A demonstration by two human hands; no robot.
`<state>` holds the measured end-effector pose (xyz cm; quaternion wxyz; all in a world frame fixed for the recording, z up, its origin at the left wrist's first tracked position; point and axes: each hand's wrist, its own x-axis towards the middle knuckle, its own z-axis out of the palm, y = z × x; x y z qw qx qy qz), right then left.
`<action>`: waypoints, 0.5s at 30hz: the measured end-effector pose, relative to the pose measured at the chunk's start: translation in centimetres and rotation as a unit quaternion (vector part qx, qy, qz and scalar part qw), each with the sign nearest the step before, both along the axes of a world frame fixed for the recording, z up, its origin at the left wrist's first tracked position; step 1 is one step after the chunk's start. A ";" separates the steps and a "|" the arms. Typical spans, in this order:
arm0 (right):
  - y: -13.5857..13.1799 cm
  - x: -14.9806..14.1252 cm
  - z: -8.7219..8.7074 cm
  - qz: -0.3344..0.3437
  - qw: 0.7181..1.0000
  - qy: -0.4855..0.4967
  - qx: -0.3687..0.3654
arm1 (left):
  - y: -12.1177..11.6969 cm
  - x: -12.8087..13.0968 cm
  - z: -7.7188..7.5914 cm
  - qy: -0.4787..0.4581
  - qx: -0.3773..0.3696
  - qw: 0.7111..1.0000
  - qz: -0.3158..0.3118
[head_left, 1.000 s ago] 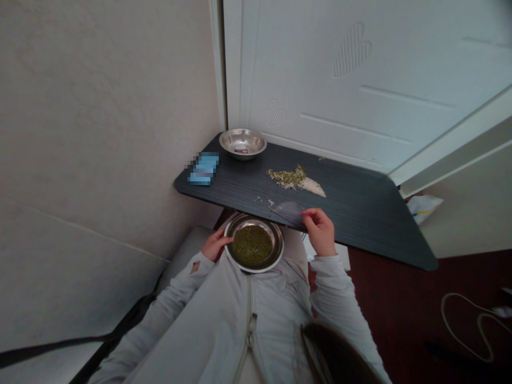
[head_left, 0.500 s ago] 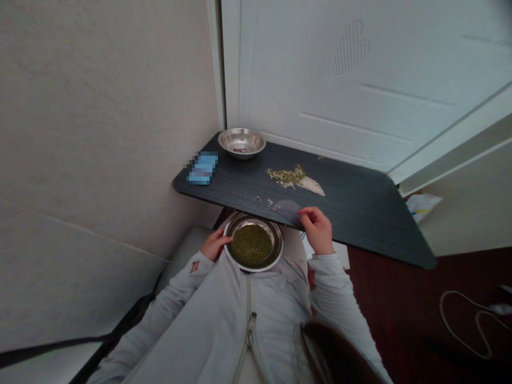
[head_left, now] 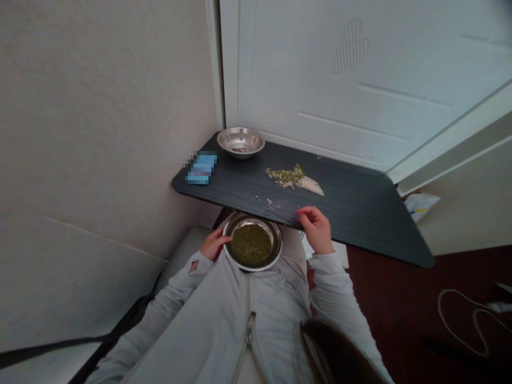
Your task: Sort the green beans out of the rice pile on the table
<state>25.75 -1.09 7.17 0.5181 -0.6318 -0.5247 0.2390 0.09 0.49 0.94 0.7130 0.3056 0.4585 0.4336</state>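
Observation:
A metal bowl (head_left: 275, 256) of small green beans (head_left: 251, 244), likely mung beans, rests on my lap below the table edge. My left hand (head_left: 214, 244) grips its left rim, with the thumb over the edge. At the table's near edge, my right hand (head_left: 316, 226) pinches a thin see-through piece of plastic (head_left: 286, 205), faint and hard to outline. Loose white grains and beans (head_left: 269, 204) lie just left of that plastic. Farther back is a mixed heap of green beans and white grains (head_left: 286, 177), with a paler pile of white grains (head_left: 312, 185) on its right.
A second metal bowl (head_left: 241, 143) with a label inside stands at the back left of the dark table (head_left: 360, 213). A blurred-out blue item (head_left: 202, 168) lies in front of it. Wall and white door (head_left: 304, 64) border the table. A pale cable (head_left: 444, 309) lies on the floor.
The view has shifted very slightly. The plastic in my right hand looks fainter, and a few more grains show beside it. My left hand and the bowl stay put.

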 end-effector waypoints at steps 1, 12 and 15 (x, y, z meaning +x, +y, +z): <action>0.0 0.0 0.0 0.000 1.000 -0.004 -0.001 | 0.0 0.0 0.0 -0.001 0.001 1.000 -0.001; 0.4 0.0 -0.4 -0.019 0.999 -0.032 -0.001 | 0.1 0.0 -0.2 -0.008 0.000 1.000 0.002; 0.4 -0.1 -0.5 -0.015 0.999 -0.036 -0.005 | 0.0 0.1 0.0 -0.010 -0.002 1.000 0.002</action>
